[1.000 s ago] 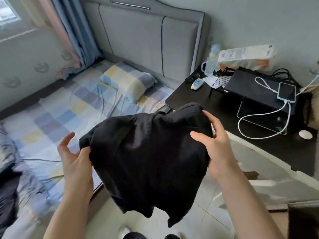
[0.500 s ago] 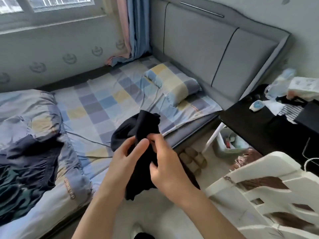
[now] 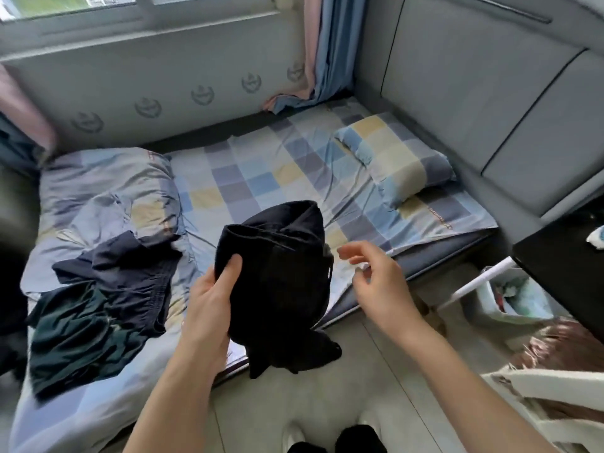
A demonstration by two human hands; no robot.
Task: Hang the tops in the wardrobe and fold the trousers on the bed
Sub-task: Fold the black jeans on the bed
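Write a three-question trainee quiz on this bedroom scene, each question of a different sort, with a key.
1. True or false: both hands grip the black garment.
2. Multiple choice: the dark clothes pile lies on the
A. floor
B. pillow
C. rumpled duvet on the bed
3. Fill in: the checked pillow lies next to the grey ____.

Key:
1. False. The left hand holds it alone; the right hand is beside it, fingers loose, holding nothing.
2. C, on the duvet.
3. Headboard.
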